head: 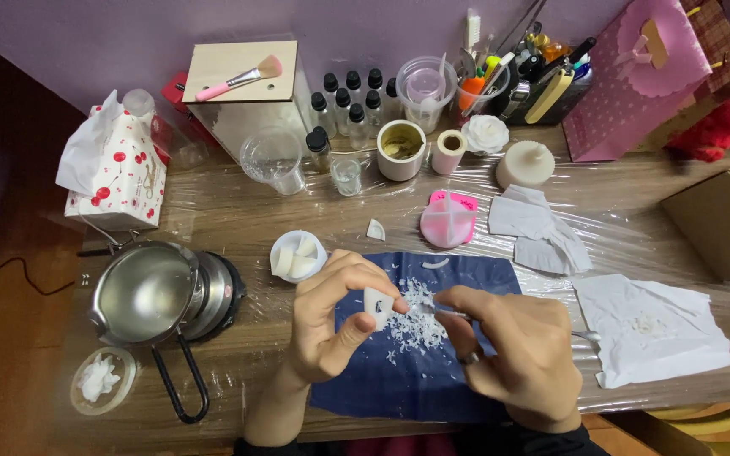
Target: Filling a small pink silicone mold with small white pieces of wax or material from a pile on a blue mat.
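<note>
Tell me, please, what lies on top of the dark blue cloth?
White shavings lie scattered on the blue cloth. The left hand and right hand above it hide parts of the cloth.

I'm seeing a plastic-wrapped wooden table (pixel 635 177): blue cloth (pixel 416 371) bottom center, metal pot (pixel 149 291) left, crumpled white paper (pixel 648 329) right.

white wax piece (pixel 378 306) | navy cloth (pixel 399 371) (white shavings) | pink mould (pixel 447 219)
</note>
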